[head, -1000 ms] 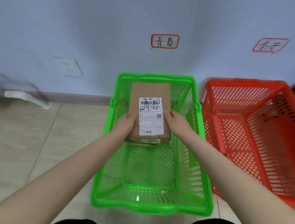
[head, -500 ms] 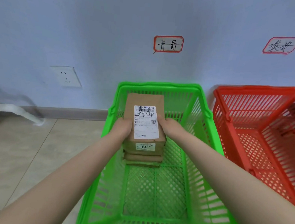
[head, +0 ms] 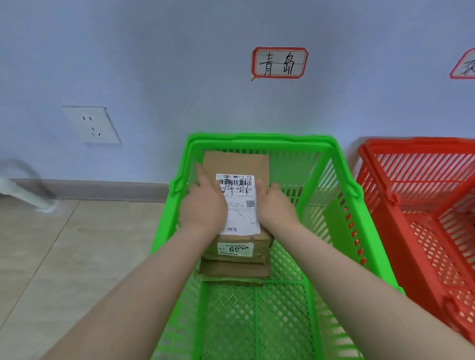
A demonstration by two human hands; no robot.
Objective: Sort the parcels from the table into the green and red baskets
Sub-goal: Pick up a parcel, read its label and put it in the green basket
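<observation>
Lowering since a second ago, the parcel now sits on a stack at the far end of the green basket, left hand and right hand clamped on its sides; release looks imminent.

Parcel lowered deeper into green basket, onto stack.

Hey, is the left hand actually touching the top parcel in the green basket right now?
Touching. The head view shows the left hand lying flat on the top parcel, its fingers overlapping the white label's left edge with no gap.
</observation>
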